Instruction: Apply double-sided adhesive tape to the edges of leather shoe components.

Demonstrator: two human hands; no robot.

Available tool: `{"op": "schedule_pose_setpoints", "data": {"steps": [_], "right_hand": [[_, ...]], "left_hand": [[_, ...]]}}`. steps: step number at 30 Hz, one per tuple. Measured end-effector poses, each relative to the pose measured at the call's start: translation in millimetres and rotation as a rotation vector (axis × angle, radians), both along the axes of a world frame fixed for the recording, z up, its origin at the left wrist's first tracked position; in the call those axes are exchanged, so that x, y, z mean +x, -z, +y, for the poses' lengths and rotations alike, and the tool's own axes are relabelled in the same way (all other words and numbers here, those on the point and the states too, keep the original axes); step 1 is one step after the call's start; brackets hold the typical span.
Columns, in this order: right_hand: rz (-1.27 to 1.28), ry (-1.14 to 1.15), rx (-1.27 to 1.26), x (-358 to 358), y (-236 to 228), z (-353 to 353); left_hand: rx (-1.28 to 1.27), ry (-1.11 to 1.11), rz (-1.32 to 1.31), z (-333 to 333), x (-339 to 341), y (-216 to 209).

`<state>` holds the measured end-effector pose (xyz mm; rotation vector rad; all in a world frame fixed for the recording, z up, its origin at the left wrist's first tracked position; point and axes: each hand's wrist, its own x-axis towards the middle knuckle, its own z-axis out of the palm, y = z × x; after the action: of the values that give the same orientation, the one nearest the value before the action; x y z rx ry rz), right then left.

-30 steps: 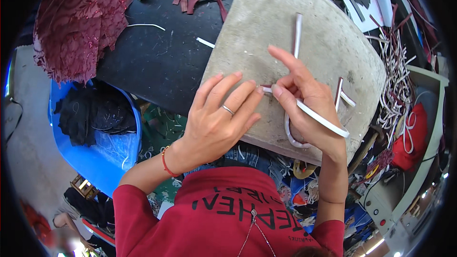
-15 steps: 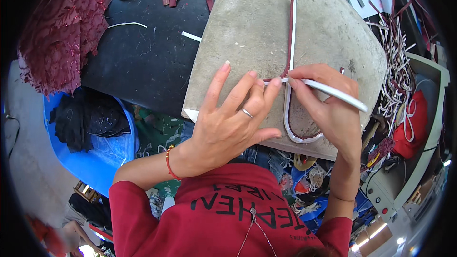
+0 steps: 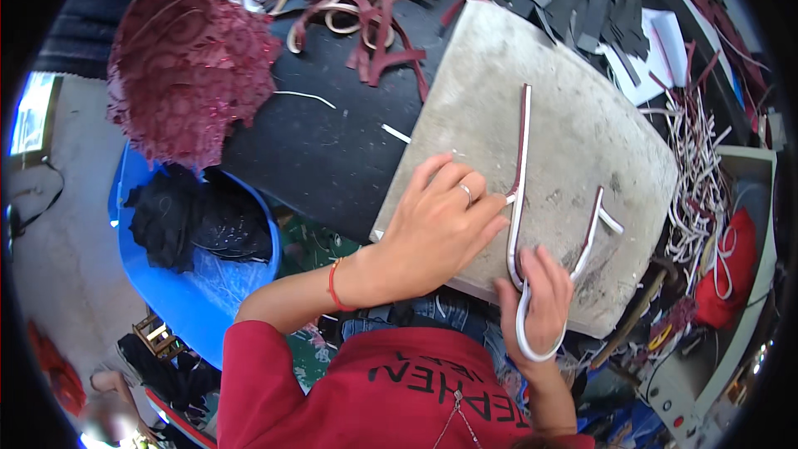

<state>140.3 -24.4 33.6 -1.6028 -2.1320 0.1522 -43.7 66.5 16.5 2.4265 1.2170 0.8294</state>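
A maroon strip edged in white lies in a U on the pale grey board. Its lower bend is partly hidden by my right hand. A narrow white strip loops over that hand, between the bent fingers and thumb, and curves round near the wrist. My left hand rests at the board's left side, fingers bent together, the fingertips closed at a short side end that meets the long arm of the U. By the right arm of the U a short white piece sticks out.
Maroon lace fabric lies on the black table at the left. Below it stands a blue tub of black cloth. Maroon strips and dark scraps lie at the back. White cords hang at the right.
The view has shifted, so the board sits lower. My left hand has gone from spread to bent fingers. My right hand has moved down to the bend, and the white strip now loops.
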Motion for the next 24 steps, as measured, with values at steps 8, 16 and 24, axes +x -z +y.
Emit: {"op": "schedule_pose_setpoints", "data": {"steps": [8,16,24], "right_hand": [[-0.113,0.260,0.309,124.7,-10.9,53.9],[-0.671,0.370,0.344,391.7,-90.1,65.0],[0.264,0.474,0.114,205.3,-24.0,24.8]], "left_hand": [[0.247,-0.411,0.064,115.5,-48.8,-9.9],[-0.022,-0.540,0.205,201.4,-112.2,-27.7],[-0.116,-0.513,0.405,224.2,-117.7,-23.2]]}}
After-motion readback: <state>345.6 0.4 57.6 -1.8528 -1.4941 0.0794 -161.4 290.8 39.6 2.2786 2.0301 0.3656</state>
